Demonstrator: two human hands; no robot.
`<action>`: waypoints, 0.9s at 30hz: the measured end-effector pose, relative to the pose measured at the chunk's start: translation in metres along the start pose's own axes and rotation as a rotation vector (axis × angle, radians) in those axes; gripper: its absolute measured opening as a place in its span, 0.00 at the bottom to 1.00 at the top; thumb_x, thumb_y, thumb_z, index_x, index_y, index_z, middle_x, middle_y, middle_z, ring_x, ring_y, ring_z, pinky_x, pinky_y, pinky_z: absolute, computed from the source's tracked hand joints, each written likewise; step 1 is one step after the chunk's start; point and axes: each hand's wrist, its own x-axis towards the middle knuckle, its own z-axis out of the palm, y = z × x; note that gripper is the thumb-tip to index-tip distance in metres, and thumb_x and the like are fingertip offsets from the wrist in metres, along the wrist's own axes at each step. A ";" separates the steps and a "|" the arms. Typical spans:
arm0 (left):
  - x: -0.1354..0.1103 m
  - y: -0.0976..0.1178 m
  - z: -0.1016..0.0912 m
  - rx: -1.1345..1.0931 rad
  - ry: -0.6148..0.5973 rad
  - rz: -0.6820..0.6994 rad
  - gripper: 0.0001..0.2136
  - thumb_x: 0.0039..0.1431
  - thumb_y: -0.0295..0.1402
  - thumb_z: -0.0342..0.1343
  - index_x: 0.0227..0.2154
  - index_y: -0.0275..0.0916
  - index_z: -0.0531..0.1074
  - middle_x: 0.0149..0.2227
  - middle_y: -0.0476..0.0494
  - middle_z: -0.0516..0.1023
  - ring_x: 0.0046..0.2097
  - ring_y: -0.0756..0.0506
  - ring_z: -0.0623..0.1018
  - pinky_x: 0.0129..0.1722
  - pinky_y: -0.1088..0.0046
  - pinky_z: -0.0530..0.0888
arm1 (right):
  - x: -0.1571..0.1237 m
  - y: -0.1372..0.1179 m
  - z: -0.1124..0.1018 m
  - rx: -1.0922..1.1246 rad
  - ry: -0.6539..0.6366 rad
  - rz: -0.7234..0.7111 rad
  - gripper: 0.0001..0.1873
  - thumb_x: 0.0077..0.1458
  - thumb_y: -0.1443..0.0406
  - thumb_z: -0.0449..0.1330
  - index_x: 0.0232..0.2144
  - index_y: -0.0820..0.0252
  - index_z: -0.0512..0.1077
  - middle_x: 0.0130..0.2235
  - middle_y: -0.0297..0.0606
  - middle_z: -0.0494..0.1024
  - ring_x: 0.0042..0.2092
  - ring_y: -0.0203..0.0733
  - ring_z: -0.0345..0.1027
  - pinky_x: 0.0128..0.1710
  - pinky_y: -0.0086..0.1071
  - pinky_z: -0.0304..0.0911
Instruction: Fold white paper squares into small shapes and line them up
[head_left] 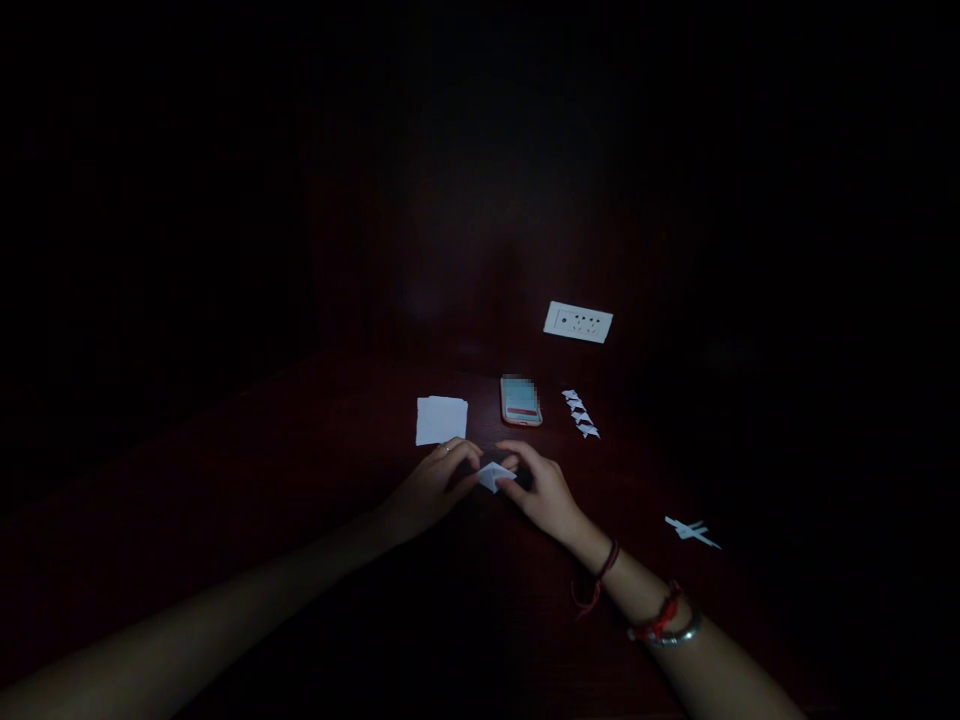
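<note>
On a dark reddish table, both my hands meet over a small folded piece of white paper (493, 476). My left hand (433, 488) pinches its left side with curled fingers; a ring shows on one finger. My right hand (541, 490) pinches the right side, fingers bent over the paper. Red thread bands and a metal bangle circle my right wrist (660, 620). The paper lies low, at or just above the tabletop.
A stack of white square paper (441, 419) lies just behind my left hand. A phone (520, 400) lies face up behind the hands. Several small folded paper pieces (580, 413) lie right of it, paper strips (691, 531) farther right. A white socket plate (578, 322) sits behind. Surroundings are dark.
</note>
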 end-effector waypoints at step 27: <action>0.000 0.015 -0.009 0.336 0.120 0.127 0.04 0.53 0.26 0.47 0.28 0.38 0.66 0.47 0.46 0.60 0.49 0.44 0.61 0.46 0.65 0.62 | -0.002 -0.010 -0.005 -0.353 0.067 -0.146 0.06 0.49 0.69 0.51 0.29 0.59 0.67 0.40 0.39 0.64 0.44 0.41 0.56 0.44 0.37 0.50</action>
